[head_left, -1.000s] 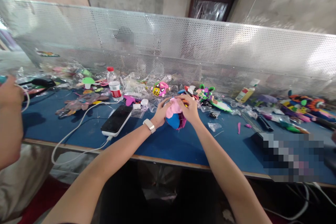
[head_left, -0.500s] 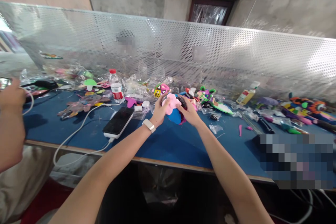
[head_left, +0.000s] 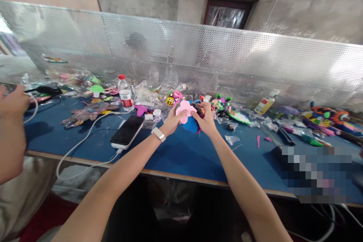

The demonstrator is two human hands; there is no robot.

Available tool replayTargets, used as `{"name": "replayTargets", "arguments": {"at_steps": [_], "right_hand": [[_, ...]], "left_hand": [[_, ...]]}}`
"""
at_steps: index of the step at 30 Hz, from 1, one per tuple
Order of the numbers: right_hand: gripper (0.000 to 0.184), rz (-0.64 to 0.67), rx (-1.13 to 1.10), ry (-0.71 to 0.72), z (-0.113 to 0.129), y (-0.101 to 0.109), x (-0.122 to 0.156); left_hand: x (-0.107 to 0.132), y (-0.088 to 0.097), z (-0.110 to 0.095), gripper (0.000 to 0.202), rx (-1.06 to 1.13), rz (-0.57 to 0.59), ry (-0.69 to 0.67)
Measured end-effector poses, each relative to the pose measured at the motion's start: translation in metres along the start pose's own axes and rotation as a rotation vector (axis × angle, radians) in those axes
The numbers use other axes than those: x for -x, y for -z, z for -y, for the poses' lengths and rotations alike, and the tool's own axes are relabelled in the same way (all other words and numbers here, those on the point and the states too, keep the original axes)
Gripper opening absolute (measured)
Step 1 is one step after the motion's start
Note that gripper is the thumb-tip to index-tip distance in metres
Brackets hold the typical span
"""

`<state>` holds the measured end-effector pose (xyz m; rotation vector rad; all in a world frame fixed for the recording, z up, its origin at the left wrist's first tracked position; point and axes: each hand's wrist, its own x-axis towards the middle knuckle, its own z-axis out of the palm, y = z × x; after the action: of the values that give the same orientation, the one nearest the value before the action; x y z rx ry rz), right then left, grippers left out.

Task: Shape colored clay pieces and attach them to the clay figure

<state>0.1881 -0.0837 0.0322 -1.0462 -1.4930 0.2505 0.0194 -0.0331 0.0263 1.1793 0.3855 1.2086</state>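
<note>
The left hand (head_left: 171,121) grasps the pink piece (head_left: 185,108), its thumb laid across the front, the other fingers mostly hidden behind. The right hand (head_left: 205,119) grips the same piece at its three o'clock edge, thumb pressed there, index finger bent above. The pink piece is held just over the table (head_left: 181,159), with a blue piece (head_left: 189,125) showing beneath at five o'clock; whether the two are joined I cannot tell.

Taking the pink piece as centre, a phone (head_left: 129,128) lies towards nine o'clock, a red-capped bottle (head_left: 125,96) stands between nine and ten, and a cat toy (head_left: 173,99) sits near, around ten. A green-eared toy (head_left: 222,102) is near three, and a pink strip (head_left: 258,141) lies towards four, well apart.
</note>
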Motion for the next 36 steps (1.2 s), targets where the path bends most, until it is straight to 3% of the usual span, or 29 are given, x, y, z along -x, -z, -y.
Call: {"name": "replayTargets", "arguments": {"at_steps": [3, 9, 15, 21, 36], "right_hand": [[0.046, -0.005, 0.027, -0.010, 0.000, 0.002, -0.001], [0.045, -0.014, 0.112, 0.085, 0.010, 0.002, 0.001], [0.024, -0.002, 0.238, 0.203, 0.021, 0.006, 0.001], [0.030, -0.022, 0.244, 0.204, 0.020, 0.010, -0.001], [0.018, 0.032, 0.274, 0.238, 0.020, 0.016, -0.006]], "left_hand": [[0.000, 0.001, -0.003, 0.074, -0.014, 0.049, 0.029], [0.000, 0.001, -0.004, 0.082, 0.032, 0.009, 0.036], [0.000, 0.001, -0.004, 0.087, -0.006, 0.038, -0.022], [-0.002, 0.003, -0.002, 0.089, -0.027, -0.009, -0.048], [0.000, 0.002, 0.002, 0.072, -0.072, 0.033, -0.072]]}}
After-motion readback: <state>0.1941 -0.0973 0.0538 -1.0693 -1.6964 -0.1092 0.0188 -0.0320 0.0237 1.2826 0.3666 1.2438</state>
